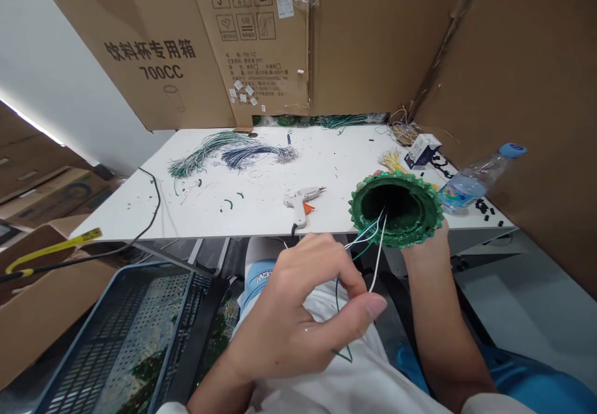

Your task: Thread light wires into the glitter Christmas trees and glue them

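Observation:
My right hand [429, 249] is wrapped round the outside of a green hollow object with a bumpy, glittery rim [357, 212], its dark opening turned towards me. Most of the fingers on that hand are hidden behind it. Thin wires [383, 240], white, blue and green, come out of the opening and run down to my left hand [317, 305]. The left hand is closed on these wires, thumb and forefinger bent close to the white one. A green wire end hangs below the left palm.
On the white table [261, 221] lie a glue gun [301, 204], green wire bundles [205, 153], a blue bundle [256, 153] and dark scraps. A water bottle [476, 181] leans by a small box [422, 150]. Cardboard [373, 41] walls the back; a blue crate [116, 289] stands lower left.

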The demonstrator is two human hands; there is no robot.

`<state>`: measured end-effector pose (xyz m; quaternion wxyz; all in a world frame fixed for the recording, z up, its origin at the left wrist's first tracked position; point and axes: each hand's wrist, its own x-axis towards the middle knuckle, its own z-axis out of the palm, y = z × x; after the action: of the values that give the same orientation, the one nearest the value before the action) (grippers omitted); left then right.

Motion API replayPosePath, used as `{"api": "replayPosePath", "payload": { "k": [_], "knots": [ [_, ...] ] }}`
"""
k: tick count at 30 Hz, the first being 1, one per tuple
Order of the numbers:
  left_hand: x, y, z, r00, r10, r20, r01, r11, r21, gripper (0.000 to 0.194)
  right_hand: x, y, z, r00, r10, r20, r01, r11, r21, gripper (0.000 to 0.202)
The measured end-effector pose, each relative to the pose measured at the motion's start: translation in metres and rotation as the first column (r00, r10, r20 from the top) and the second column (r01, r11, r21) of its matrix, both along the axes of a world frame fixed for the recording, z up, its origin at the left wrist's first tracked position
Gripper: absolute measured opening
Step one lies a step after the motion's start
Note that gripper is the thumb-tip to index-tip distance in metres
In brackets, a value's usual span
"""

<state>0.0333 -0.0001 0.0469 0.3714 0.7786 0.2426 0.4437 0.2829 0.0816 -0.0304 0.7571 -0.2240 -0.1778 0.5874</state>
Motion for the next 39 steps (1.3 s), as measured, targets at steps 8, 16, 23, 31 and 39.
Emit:
{"api": "replayPosePath", "payload": {
  "k": [8,16,23,31,39],
  "knots": [
    [-0.003,0.003,0.002,0.993,-0.043,-0.105,0.020,0.977,-0.213,0.023,0.003,0.005,0.000,1.000,0.003,0.000,-0.003,0.994,-0.107,0.019],
    [0.002,-0.002,0.000,0.988,0.011,-0.153,-0.049,0.968,-0.246,0.016,0.001,0.001,0.015,0.997,-0.050,-0.055,0.039,0.982,-0.184,0.029],
    [0.000,0.001,-0.012,0.977,-0.041,-0.211,-0.002,0.980,-0.197,0.034,0.003,-0.003,0.020,0.998,-0.034,-0.053,0.027,0.991,-0.133,0.029],
    [0.005,0.006,-0.017,0.967,0.030,-0.252,-0.081,0.977,-0.196,0.017,-0.015,-0.014,0.038,0.977,-0.210,-0.028,0.209,0.977,-0.037,0.032],
    [0.011,0.006,-0.021,0.956,0.088,-0.280,-0.143,0.973,-0.184,0.033,-0.019,-0.018,0.040,0.942,-0.333,0.047,0.330,0.942,0.063,0.019]
  ]
}}
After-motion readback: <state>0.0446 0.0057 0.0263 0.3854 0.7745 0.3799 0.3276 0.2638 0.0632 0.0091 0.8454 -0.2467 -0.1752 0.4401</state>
